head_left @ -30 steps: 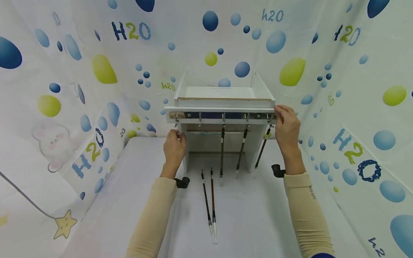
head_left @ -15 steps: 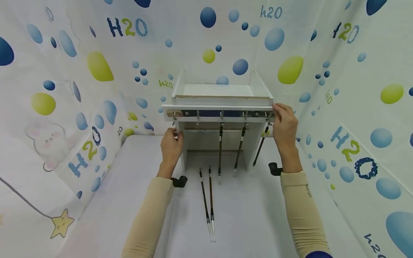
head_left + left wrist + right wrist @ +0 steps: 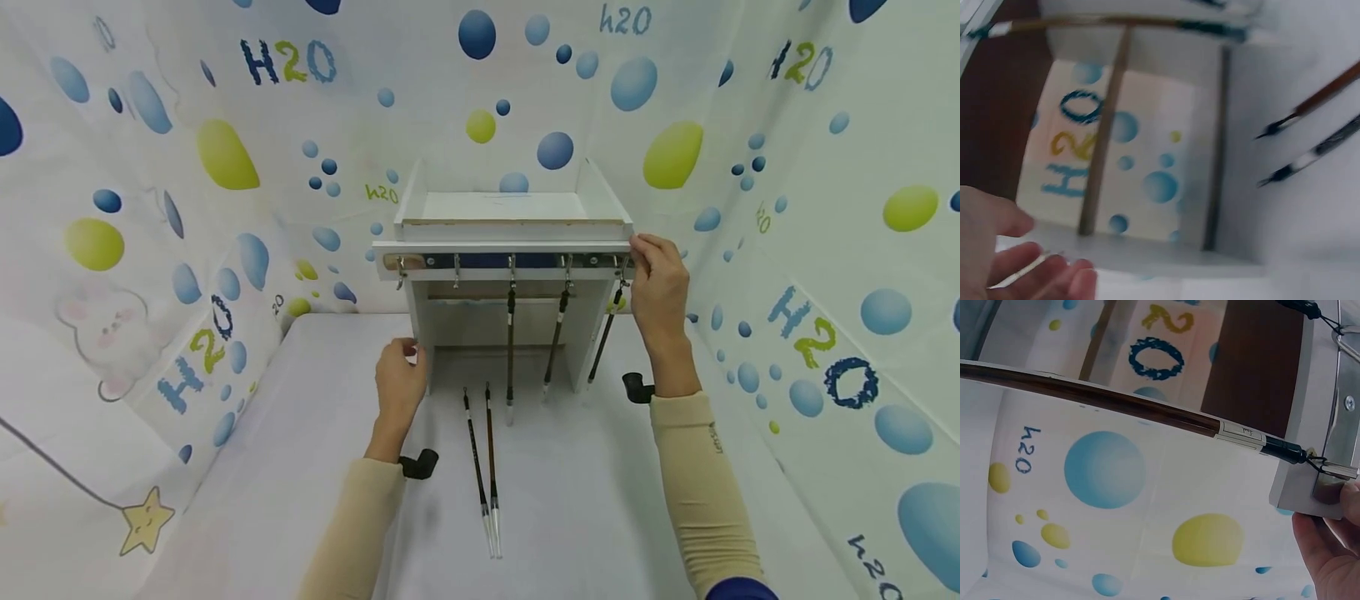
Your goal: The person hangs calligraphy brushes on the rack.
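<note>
A white shelf carries a metal hook strip along its front. Three capped writing brushes hang by their loops from its middle and right hooks, the rightmost brush slanting down beside my right hand. That hand pinches the shelf's right end, thumb in front and fingers behind, as the right wrist view shows. My left hand hovers by the shelf's left side panel, fingers loosely bent and holding nothing. Two more brushes, a dark one and a brown one, lie on the table below the shelf.
The two leftmost hooks, including the end hook, carry no brush. On top of the shelf is a shallow white tray. A patterned curtain surrounds the white table at the back and sides.
My left hand has dropped from just under the left end hook to lower beside the side panel. The right hand keeps its grip on the shelf's end. The head view has shifted slightly.
</note>
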The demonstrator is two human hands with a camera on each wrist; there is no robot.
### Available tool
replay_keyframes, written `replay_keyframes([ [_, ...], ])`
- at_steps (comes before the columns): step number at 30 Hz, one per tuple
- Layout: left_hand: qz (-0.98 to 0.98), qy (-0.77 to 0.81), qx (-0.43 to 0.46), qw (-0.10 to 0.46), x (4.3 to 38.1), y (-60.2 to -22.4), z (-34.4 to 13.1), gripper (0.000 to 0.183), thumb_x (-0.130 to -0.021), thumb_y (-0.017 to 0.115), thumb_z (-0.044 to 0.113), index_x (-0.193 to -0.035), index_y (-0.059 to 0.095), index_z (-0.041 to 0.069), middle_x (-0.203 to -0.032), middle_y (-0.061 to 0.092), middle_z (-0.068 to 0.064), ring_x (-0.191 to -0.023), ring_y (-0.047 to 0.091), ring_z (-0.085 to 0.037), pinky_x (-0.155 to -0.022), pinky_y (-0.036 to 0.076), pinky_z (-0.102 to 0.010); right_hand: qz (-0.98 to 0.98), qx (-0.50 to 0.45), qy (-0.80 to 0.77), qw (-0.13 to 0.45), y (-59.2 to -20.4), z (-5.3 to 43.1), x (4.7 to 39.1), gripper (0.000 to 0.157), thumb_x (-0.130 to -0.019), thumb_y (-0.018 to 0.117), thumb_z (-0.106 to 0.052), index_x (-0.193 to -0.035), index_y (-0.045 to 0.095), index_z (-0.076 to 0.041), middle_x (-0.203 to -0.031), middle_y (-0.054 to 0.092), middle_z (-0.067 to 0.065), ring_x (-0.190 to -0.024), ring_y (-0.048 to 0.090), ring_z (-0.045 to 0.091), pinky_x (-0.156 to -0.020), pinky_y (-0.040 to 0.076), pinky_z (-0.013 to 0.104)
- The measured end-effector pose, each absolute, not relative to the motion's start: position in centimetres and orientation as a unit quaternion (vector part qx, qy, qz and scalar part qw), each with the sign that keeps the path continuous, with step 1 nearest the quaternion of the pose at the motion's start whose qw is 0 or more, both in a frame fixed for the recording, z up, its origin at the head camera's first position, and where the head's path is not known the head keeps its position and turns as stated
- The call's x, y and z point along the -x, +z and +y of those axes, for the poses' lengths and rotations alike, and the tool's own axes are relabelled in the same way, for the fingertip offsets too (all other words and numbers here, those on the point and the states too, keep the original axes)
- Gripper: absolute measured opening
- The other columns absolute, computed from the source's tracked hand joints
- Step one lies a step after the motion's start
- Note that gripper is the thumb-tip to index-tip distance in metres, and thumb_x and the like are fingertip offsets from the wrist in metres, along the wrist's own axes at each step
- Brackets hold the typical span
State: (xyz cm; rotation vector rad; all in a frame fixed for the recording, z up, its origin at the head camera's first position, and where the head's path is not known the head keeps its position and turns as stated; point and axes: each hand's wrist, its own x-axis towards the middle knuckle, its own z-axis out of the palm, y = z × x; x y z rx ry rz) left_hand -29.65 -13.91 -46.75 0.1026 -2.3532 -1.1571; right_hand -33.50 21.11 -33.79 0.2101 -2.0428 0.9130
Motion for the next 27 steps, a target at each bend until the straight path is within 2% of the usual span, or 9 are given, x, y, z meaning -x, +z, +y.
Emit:
replay_keyframes([
  [5,-0.896,-0.402,-0.027,0.186,27.6,-49.4,-12.0,0.034,-0.095,0.061,0.017,-0.117,0.065,-0.009,-0.101,0.069,-0.024,-0.091,0.067,-0.038,-0.074,0.055,-0.048,-0.822,-0.081,0.365,0.43,-33.6,20.9,33.6,0.03,-0.103,0.052,-0.013,-0.124,0.067,0.003,-0.127,0.064,0.019,-0.123,0.063,0.03,-0.102,0.052,0.038],
  [14,-0.897,-0.416,-0.032,0.148,25.7,-53.3,-8.7,0.038,-0.092,0.065,0.015,-0.121,0.063,-0.01,-0.101,0.067,-0.023,-0.085,0.067,-0.034,-0.065,0.055,-0.042,-0.828,-0.077,0.361,0.422,-33.5,20.9,33.3,0.03,-0.103,0.052,-0.01,-0.125,0.067,0.003,-0.128,0.063,0.019,-0.123,0.062,0.03,-0.102,0.052,0.038],
  [19,-0.904,-0.411,-0.035,0.108,25.2,-55.1,-7.8,0.039,-0.092,0.065,0.014,-0.122,0.061,-0.011,-0.103,0.066,-0.024,-0.085,0.067,-0.032,-0.066,0.056,-0.04,-0.825,-0.077,0.36,0.428,-33.6,21.0,33.4,0.029,-0.103,0.052,-0.01,-0.124,0.067,0.004,-0.128,0.064,0.02,-0.123,0.062,0.032,-0.102,0.052,0.039],
  [24,-0.914,-0.395,-0.043,0.081,24.8,-56.7,-7.1,0.037,-0.09,0.067,0.012,-0.117,0.062,-0.014,-0.105,0.066,-0.028,-0.086,0.067,-0.034,-0.066,0.057,-0.041,-0.823,-0.079,0.361,0.431,-33.8,21.1,33.4,0.029,-0.103,0.052,-0.009,-0.123,0.067,0.005,-0.127,0.064,0.021,-0.122,0.063,0.032,-0.101,0.052,0.039],
  [27,-0.914,-0.396,-0.042,0.074,24.6,-57.2,-6.7,0.034,-0.089,0.067,0.01,-0.112,0.062,-0.014,-0.1,0.066,-0.027,-0.083,0.067,-0.034,-0.064,0.057,-0.04,-0.822,-0.082,0.361,0.433,-33.8,21.1,33.4,0.029,-0.103,0.052,-0.009,-0.123,0.067,0.005,-0.127,0.064,0.02,-0.121,0.063,0.032,-0.1,0.053,0.039],
])
